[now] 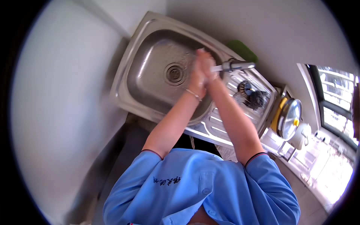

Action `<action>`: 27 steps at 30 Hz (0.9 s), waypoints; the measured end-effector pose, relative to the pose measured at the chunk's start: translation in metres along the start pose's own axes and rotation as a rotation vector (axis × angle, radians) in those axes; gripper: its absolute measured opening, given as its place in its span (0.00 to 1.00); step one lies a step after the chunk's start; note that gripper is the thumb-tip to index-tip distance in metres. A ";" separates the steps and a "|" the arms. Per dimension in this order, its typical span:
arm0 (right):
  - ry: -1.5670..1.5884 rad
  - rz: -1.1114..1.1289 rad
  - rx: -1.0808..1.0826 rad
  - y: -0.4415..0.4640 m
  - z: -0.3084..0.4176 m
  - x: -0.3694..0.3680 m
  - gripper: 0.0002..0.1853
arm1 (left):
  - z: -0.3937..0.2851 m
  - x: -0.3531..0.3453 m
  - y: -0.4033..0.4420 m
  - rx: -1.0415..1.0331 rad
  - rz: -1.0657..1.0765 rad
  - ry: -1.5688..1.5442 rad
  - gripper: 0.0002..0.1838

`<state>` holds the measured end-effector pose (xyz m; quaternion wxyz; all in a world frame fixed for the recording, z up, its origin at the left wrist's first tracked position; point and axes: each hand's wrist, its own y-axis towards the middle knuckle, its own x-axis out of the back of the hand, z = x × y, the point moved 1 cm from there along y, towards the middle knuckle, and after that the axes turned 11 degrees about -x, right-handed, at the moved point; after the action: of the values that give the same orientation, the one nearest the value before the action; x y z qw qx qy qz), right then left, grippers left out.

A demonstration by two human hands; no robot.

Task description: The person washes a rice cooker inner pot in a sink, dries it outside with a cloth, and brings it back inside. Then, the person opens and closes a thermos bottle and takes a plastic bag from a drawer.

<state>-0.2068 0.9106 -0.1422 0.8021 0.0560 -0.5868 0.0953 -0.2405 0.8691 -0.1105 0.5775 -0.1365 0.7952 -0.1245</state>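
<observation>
Left grip [197, 77] and right grip [210, 69] press against each other at the mouth of the tap [238, 66]; blur hides whether the fingers are curled or anything sits between the palms, so I cannot tell. Tap and spout reach over the right edge of the sink [150, 67]. It looks like stiff, firmly fixed metal, probably slick when wet; its thick body, behind the spout, seems the surest place to hold. A green thing [242, 50] lies just behind it. Dark scrubbers [257, 99] crowd the ridged surface [217, 122] beside the right forearm, limiting room there. Left of the hands, the drain [174, 74] is unobstructed.
</observation>
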 end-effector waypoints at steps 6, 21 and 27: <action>0.331 0.117 -0.283 -0.034 0.058 0.075 0.31 | -0.022 0.030 0.015 -0.604 0.241 0.818 0.25; 0.833 -0.331 -0.780 -0.033 -0.110 0.102 0.15 | -0.071 0.071 -0.031 -0.597 0.470 1.645 0.11; 1.239 0.111 -0.713 -0.032 -0.118 0.118 0.08 | -0.077 0.051 -0.066 -0.297 0.407 1.643 0.12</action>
<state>-0.0553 0.9131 -0.0656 0.9513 -0.3040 -0.0210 -0.0473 -0.3238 0.7927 -0.1088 -0.1945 0.0681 0.9782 0.0274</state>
